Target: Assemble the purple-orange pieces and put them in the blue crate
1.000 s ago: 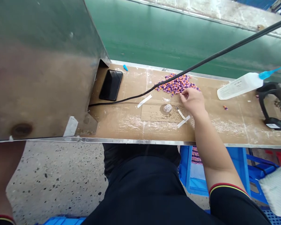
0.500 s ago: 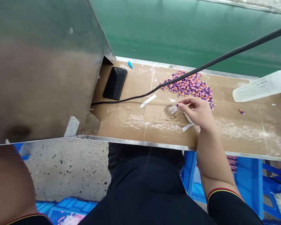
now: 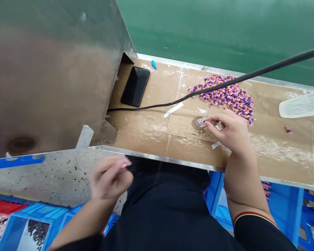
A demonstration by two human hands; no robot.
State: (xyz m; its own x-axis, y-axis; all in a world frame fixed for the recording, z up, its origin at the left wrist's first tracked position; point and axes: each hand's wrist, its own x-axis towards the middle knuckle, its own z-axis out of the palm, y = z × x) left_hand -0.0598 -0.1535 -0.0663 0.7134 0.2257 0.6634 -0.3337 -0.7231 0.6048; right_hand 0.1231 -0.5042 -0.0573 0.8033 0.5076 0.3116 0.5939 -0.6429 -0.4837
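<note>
right hand (image 3: 232, 131) pinching purple piece (image 3: 204, 121) pointing left at cup (image 3: 200, 122), long axis unclear, left hand (image 3: 110, 178) pinching pink piece (image 3: 124, 165)

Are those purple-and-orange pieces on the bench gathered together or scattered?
Mostly gathered: the purple-and-orange pieces lie crowded in one patch just beyond the right hand, while one stray piece lies apart, farther right.
</note>
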